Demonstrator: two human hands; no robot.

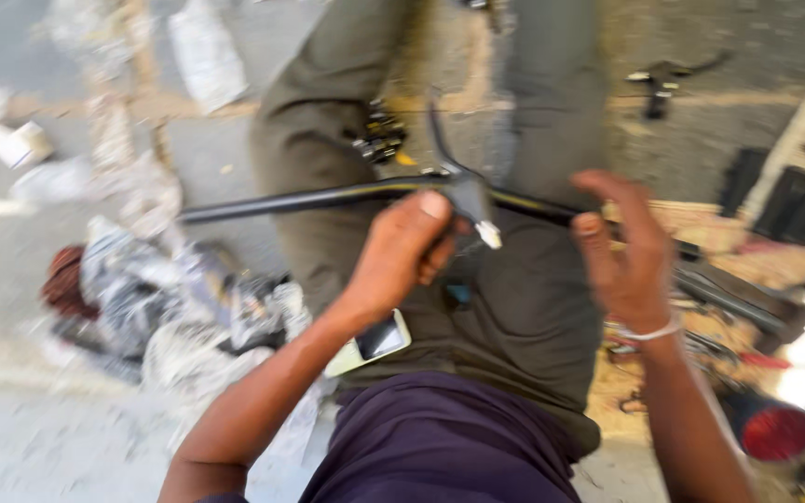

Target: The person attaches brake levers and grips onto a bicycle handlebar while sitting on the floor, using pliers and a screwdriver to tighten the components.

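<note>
Black handlebar (328,197) across lap, left hand (402,251) gripping — right hand (631,251) open beside.

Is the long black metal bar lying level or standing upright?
Roughly level. The long black metal bar runs sideways across the lap; the left hand touches its middle, while the right hand is open at its other end.

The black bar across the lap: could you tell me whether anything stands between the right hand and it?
Nothing visible does. The right hand is open, its fingers curled right at the black bar, which runs across the lap. The left hand is already at the bar's middle joint, clear of the right hand's side.
</note>
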